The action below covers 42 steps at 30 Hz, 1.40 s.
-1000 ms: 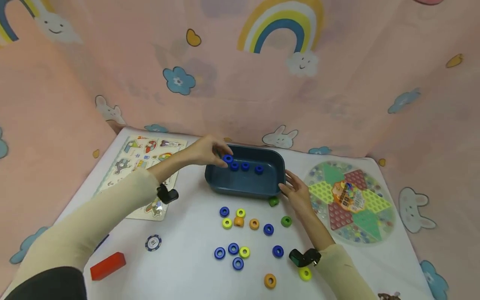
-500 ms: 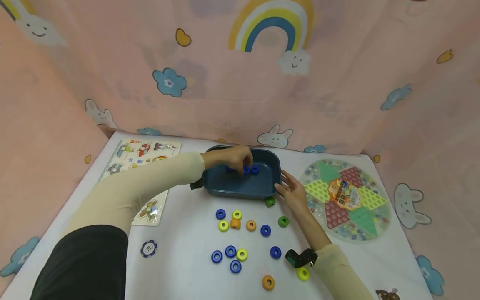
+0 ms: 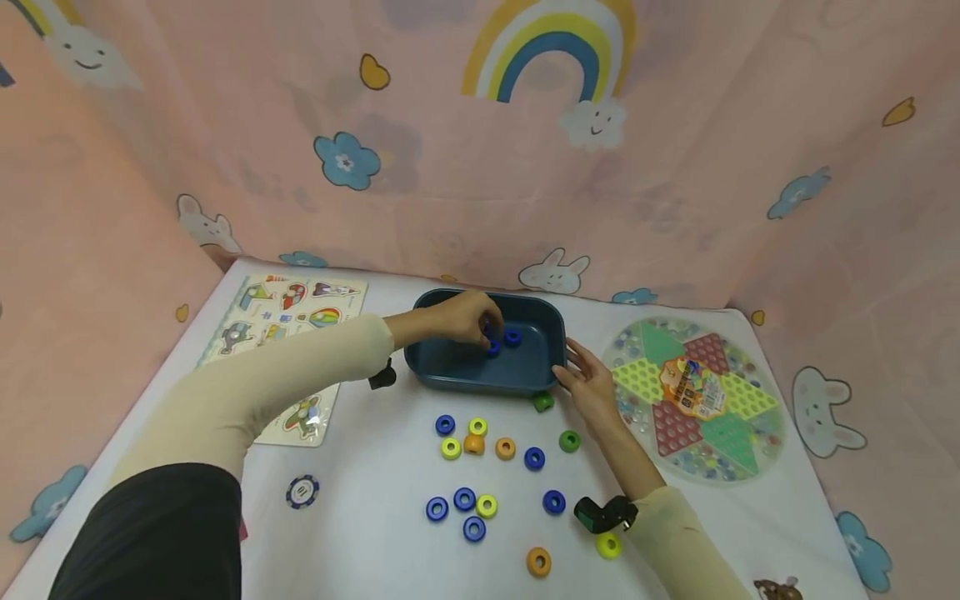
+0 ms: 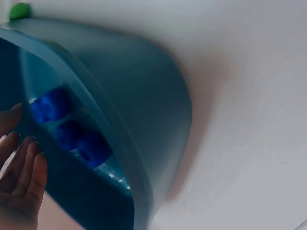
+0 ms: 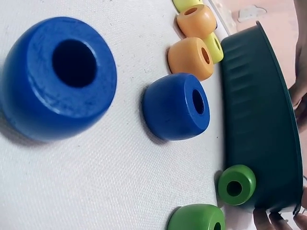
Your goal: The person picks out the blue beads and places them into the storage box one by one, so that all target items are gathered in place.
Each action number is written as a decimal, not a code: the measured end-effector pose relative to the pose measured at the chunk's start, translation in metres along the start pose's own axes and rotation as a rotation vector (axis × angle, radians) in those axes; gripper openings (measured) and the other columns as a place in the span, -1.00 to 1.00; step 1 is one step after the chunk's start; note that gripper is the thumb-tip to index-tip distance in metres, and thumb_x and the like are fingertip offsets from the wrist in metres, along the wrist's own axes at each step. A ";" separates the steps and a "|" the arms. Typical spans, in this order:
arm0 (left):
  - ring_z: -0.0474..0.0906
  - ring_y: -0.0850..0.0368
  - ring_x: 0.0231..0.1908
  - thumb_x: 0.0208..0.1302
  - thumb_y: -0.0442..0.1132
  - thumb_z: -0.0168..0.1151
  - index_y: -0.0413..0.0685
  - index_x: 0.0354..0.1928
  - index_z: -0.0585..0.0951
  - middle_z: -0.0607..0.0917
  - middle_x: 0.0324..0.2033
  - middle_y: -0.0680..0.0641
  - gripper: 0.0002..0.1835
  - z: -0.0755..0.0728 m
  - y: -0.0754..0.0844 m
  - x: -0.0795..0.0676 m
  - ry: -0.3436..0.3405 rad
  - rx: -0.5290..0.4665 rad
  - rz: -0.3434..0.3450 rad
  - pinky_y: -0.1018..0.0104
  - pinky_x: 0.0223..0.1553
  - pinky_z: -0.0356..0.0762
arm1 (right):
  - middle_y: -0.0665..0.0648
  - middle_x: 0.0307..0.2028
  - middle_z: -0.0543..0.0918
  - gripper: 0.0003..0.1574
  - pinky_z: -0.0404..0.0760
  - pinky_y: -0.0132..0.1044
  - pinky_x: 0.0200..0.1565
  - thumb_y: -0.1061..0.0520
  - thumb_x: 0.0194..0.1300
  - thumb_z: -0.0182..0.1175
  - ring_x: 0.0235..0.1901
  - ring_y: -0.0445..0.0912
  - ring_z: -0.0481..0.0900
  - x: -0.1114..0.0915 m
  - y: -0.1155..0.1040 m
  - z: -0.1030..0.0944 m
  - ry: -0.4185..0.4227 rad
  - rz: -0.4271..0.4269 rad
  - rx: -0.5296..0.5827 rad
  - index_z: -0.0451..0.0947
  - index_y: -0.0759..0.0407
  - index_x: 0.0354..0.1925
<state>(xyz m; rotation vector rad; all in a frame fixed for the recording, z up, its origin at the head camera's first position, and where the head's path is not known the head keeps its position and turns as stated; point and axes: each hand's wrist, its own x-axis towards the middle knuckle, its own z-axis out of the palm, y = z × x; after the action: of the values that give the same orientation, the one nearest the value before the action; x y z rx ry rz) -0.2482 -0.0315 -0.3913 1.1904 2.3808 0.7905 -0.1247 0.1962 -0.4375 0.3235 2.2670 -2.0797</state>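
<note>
A dark blue-green tray [image 3: 480,379] stands at the back of the table. My left hand [image 3: 461,318] reaches into it from the left, above several blue beads [image 4: 93,148]. In the left wrist view its fingers are loosely extended, with a gap between thumb and fingertips, apart from the beads. My right hand [image 3: 588,385] holds the tray's right end, thumb at the front corner and fingers along the outer side. A green bead [image 5: 236,185] lies against the tray's front wall near that hand, with a second green bead [image 3: 569,441] nearby.
Loose blue [image 3: 534,458], yellow [image 3: 487,506] and orange beads [image 3: 538,562] are scattered in front of the tray. A sticker sheet [image 3: 307,417] and a poker chip [image 3: 302,492] lie left. A round star-patterned game board [image 3: 697,400] lies right. A patterned pink cloth [image 3: 450,208] hangs behind.
My left hand has moved right into the tray and let go of the blue bead it held. Within the last half second it has barely shifted. The right hand stays at the tray's end.
</note>
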 end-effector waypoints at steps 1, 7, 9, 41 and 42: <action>0.55 0.12 -0.40 -0.01 -0.39 0.40 -0.32 -0.13 0.62 0.66 -0.24 -0.20 -0.66 -0.002 0.001 -0.005 0.032 -0.016 0.004 0.39 -0.37 0.54 | 0.27 0.25 0.30 -0.30 0.43 -0.14 0.09 0.33 0.26 0.14 0.17 0.11 0.34 0.000 -0.001 0.000 -0.005 -0.002 0.001 0.20 0.15 0.34; 0.54 0.20 -0.34 0.10 -0.25 0.35 -0.17 -0.13 0.64 0.66 -0.20 -0.07 -0.72 -0.007 0.009 -0.044 0.192 -0.084 -0.014 0.37 -0.28 0.53 | 0.29 0.24 0.31 -0.30 0.42 -0.11 0.09 0.32 0.27 0.13 0.18 0.11 0.34 0.000 -0.001 0.001 -0.002 0.000 -0.016 0.20 0.14 0.34; 0.55 0.17 -0.33 0.11 -0.25 0.34 -0.16 -0.12 0.64 0.66 -0.19 -0.06 -0.73 -0.005 0.013 -0.058 0.230 -0.133 -0.011 0.36 -0.29 0.54 | 0.28 0.24 0.32 -0.31 0.43 -0.11 0.09 0.32 0.27 0.14 0.17 0.10 0.35 0.001 0.000 0.002 0.006 0.006 -0.022 0.22 0.13 0.33; 0.48 0.11 -0.42 -0.13 -0.45 0.44 -0.21 -0.18 0.66 0.62 -0.33 -0.01 -0.64 0.111 0.012 -0.133 0.361 -0.327 -0.177 0.39 -0.42 0.47 | 0.27 0.24 0.31 -0.30 0.42 -0.14 0.11 0.30 0.26 0.15 0.17 0.11 0.34 0.002 -0.001 0.001 0.012 0.009 -0.014 0.21 0.13 0.33; 0.48 0.11 -0.42 -0.13 -0.45 0.44 -0.22 -0.18 0.66 0.62 -0.33 -0.01 -0.64 0.110 0.012 -0.134 0.363 -0.328 -0.172 0.39 -0.42 0.48 | 0.27 0.24 0.31 -0.30 0.42 -0.13 0.11 0.30 0.26 0.15 0.17 0.11 0.34 0.002 -0.001 0.001 0.010 0.009 -0.016 0.21 0.13 0.33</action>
<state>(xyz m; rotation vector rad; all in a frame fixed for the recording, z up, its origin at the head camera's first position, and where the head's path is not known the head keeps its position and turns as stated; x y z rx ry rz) -0.1035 -0.0988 -0.4599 0.7500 2.4542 1.3685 -0.1271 0.1956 -0.4370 0.3436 2.2826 -2.0594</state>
